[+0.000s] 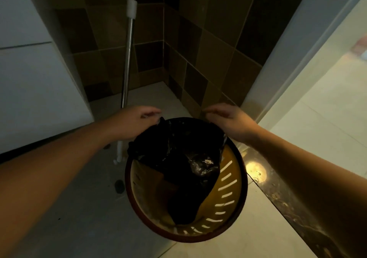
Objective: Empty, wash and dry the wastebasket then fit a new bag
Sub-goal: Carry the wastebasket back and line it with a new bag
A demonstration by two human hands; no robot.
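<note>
Left arm: bare forearm reaching forward from the lower left edge, angled up toward the middle.
Left hand [132,121]: palm down, fingers bent toward the right — fingertips pinch a raised edge of the crumpled black plastic bag [178,158].
Right arm: bare forearm entering from the right edge, angled up and to the left.
Right hand [228,121]: palm down, fingers loosely curved and pointing left — whether they hold the bag's far edge cannot be told.

Black bag [174,150], yellow slotted wastebasket [228,198]
</note>
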